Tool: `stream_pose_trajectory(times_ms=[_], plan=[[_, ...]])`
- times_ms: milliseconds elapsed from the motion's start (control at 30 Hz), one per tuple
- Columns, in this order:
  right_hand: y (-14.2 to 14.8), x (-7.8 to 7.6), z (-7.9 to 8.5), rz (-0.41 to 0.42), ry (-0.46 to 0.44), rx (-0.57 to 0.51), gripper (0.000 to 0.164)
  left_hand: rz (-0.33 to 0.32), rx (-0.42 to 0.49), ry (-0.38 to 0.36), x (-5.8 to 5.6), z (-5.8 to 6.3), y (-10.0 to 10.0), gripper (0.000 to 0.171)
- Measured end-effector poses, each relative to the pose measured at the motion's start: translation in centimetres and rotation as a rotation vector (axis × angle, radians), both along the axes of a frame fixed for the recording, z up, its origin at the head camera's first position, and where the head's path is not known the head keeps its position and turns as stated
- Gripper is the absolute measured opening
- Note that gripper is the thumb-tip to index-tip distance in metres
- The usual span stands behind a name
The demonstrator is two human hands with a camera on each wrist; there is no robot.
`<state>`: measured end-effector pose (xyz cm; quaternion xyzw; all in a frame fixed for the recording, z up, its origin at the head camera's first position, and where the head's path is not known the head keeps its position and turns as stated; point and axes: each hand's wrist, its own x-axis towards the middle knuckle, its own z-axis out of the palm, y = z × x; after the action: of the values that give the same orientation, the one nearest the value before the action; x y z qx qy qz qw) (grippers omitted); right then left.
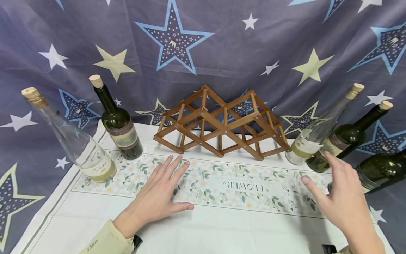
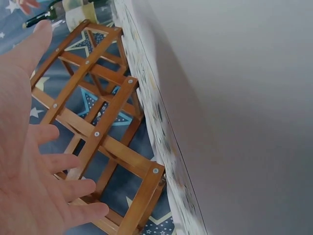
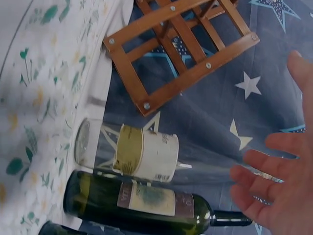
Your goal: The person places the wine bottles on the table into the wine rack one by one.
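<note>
A brown wooden lattice wine rack (image 1: 226,132) stands at the back middle of the table. My left hand (image 1: 155,195) hovers over the flowered runner in front of the rack's left end, fingers spread and holding nothing. On the other side, my right hand (image 1: 344,197) is held beside the right-hand bottles, thumb apart from the fingers, with nothing in its grasp. Nearest to it are a corked clear wine bottle (image 1: 302,145), a corked dark green wine bottle (image 1: 355,131) and another dark green bottle (image 1: 383,167), partly hidden by the hand and cut off by the view's edge.
At the left stand a corked clear bottle (image 1: 98,165) and a corked dark green bottle (image 1: 124,135). A flowered runner (image 1: 215,190) lettered "FLOWER" lies across the white tablecloth (image 1: 222,233). A star-patterned curtain (image 1: 228,46) hangs close behind the rack.
</note>
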<state>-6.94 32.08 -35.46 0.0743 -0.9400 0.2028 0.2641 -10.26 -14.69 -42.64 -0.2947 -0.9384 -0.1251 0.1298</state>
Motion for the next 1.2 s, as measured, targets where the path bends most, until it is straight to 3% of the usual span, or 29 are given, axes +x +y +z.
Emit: stream_pose_trajectory(times_ms=[533, 900, 1067, 1200], plan=[[2.5, 0.4, 1.2, -0.298, 0.274, -0.072, 0.066, -0.016, 0.014, 0.006, -0.1, 0.0, 0.0, 0.115], [3.8, -0.1, 0.9, -0.456, 0.315, -0.200, 0.058, -0.017, 0.039, 0.019, -0.3, -0.1, 0.0, 0.110], [4.8, -0.6, 1.1, -0.508, 0.394, -0.204, 0.052, -0.014, 0.036, 0.015, -0.4, -0.1, 0.0, 0.110], [5.7, -1.0, 1.3, -0.541, 0.431, -0.137, 0.052, -0.017, 0.041, 0.020, -0.4, -0.1, 0.0, 0.111]])
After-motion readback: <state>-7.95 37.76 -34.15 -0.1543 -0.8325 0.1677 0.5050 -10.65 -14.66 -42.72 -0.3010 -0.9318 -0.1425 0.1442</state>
